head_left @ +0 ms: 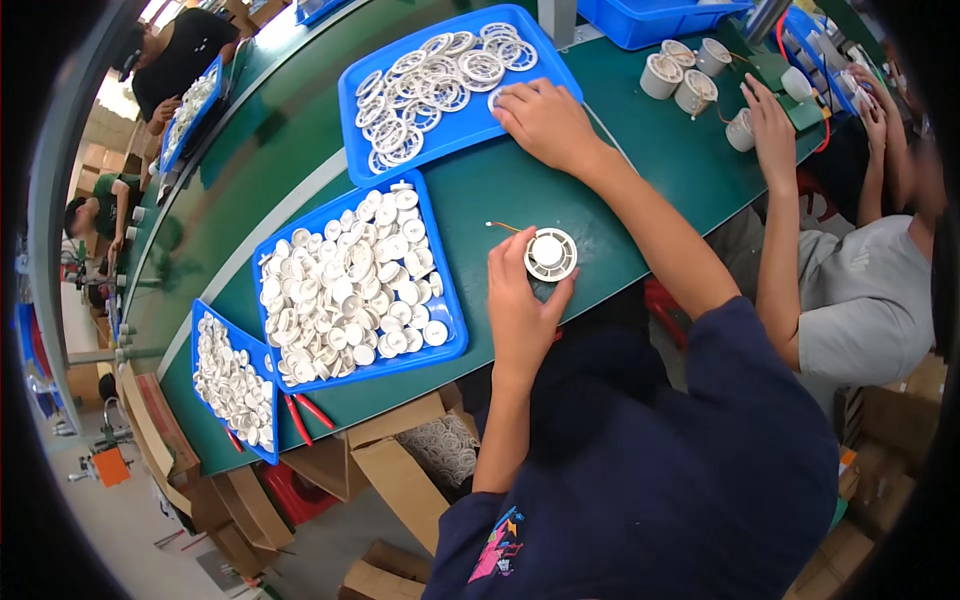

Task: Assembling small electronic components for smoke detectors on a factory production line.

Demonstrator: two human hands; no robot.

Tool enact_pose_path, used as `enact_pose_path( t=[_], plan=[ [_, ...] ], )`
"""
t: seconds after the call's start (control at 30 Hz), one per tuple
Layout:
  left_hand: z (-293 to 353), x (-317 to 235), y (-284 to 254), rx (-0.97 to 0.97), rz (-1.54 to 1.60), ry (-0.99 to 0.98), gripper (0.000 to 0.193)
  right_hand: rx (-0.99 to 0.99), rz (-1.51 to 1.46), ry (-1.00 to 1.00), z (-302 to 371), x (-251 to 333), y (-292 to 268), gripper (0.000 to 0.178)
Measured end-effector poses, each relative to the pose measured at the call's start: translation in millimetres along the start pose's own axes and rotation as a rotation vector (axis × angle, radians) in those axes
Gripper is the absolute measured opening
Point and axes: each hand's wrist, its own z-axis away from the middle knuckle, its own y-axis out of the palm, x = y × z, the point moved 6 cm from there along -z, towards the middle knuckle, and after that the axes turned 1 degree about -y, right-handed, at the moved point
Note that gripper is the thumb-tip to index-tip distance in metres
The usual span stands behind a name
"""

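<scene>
Near the green bench's front edge, my left hand [520, 310] grips a round white housing [550, 254] between thumb and fingers. The housing has a slotted rim and a raised round centre; a thin brown wire with a small white connector [490, 224] sticks out to its left. My right hand [545, 122] reaches over the near right corner of a blue tray [355, 150] of flat white slotted rings [425, 92]. Its fingertips are closed on a white ring [494, 99], partly hidden under them.
Left of my hands, a blue tray [462, 335] holds many white round caps; another blue tray [272, 430] lies beyond it. Red-handled pliers [300, 420] lie beside them. White cylindrical units [696, 92] stand at right, near a co-worker's hand [772, 140]. An open carton [400, 490] sits below the bench.
</scene>
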Motion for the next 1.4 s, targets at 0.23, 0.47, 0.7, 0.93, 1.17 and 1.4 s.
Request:
enact_pose_path(
  t=[0.23,0.47,0.7,0.93,1.17,1.4],
  plan=[
    [2.9,1.1,0.8,-0.012,-0.006,0.020,0.069,0.099,-0.307,0.011,14.4,16.1,-46.2,0.030],
    [0.8,-5.3,2.6,0.002,-0.085,0.064,0.078,0.013,-0.325,0.466,106.1,19.0,-79.6,0.040],
    [1.2,-3.1,2.7,0.011,-0.071,0.066,0.077,0.164,-0.238,0.141,128.4,31.3,-97.0,0.055],
    [0.6,-2.6,1.7,0.003,-0.026,0.016,0.078,0.114,-0.247,0.207,137.7,28.8,-89.9,0.059],
    [1.8,-4.7,-0.6,0.016,-0.029,0.045,0.077,0.184,-0.197,0.071,136.1,36.7,-98.4,0.063],
    [3.1,-1.2,-0.2,0.031,-0.028,0.042,0.074,0.041,-0.394,0.201,137.7,38.8,-109.1,0.062]
  ],
)
